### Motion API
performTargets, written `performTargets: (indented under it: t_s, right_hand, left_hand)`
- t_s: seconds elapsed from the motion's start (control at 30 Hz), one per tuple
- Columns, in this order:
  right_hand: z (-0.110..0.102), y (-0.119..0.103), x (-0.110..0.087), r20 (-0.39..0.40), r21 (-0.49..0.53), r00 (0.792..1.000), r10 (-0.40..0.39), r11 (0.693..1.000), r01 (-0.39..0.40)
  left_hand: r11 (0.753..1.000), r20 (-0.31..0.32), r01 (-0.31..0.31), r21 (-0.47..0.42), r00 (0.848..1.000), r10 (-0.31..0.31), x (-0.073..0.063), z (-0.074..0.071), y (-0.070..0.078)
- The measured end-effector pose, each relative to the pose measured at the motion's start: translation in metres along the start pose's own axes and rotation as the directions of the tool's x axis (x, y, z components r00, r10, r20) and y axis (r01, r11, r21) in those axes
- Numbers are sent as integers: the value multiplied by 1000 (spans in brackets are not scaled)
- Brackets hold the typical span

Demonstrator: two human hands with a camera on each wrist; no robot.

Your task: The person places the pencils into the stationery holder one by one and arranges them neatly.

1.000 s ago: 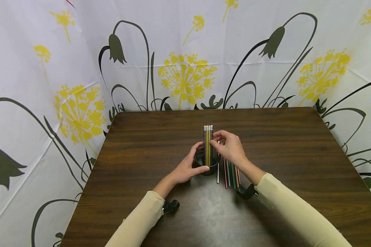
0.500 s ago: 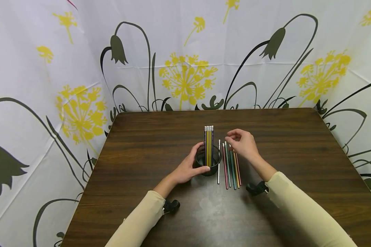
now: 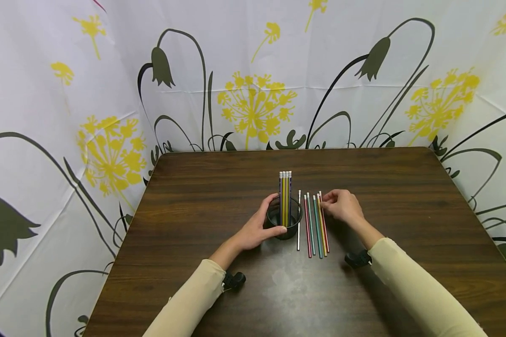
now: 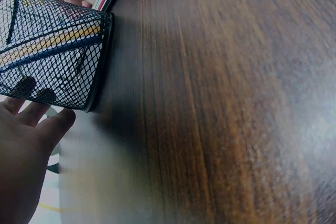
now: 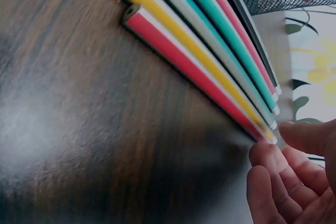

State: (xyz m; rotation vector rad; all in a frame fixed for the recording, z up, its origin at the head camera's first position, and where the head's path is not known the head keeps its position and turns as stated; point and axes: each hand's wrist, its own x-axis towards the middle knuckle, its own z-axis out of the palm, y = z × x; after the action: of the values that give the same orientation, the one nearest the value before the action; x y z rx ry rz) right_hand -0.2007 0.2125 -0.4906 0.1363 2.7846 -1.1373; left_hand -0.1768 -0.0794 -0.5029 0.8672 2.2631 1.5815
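In the head view my left hand [image 3: 253,228] holds the black mesh pencil cup [image 3: 286,234], thumb across its near rim and fingers round its far side. Several pencils [image 3: 285,199], yellow and dark blue, stand in it with their erasers up. My right hand [image 3: 345,207] is low over the table at the eraser end of the red pencil [image 3: 326,236], the rightmost in the row. In the right wrist view the thumb [image 5: 304,136] and index finger stand a little apart at that end, near the yellow pencil [image 5: 184,45]; the other fingers are loosely curled.
Between cup and right hand, more pencils lie side by side: a white pencil [image 3: 299,224], a dark red pencil [image 3: 308,229] and green pencils [image 3: 318,229]. All rest on the brown wooden table [image 3: 211,187]. Behind its far edge hangs a flowered cloth [image 3: 253,61].
My right hand has left the pencils in the cup, moved right across the row and come down beside the red pencil. The left hand keeps its hold on the cup.
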Motion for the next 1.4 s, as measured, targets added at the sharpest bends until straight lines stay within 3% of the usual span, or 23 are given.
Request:
performTargets:
  t_s: [0.37,0.6,0.73,1.4]
  right_hand:
    - [0,7,3,60,-25,997,54,998,-52]
    - [-4,-1,1,33,-210,993,116,972,-107]
    - [-5,-5,-1,14,-261,991,131,957,-123]
    - [-4,-4,-2,55,-216,987,152,967,-137]
  left_hand:
    - [1000,8,12,3,1000,-12,0,-1,0]
    - [1000,11,30,10,999,-30,0,-2,2]
    - [1000,14,28,4,1000,-28,1,-2,2]
    - [1000,8,26,1,1000,-26,0,-1,1]
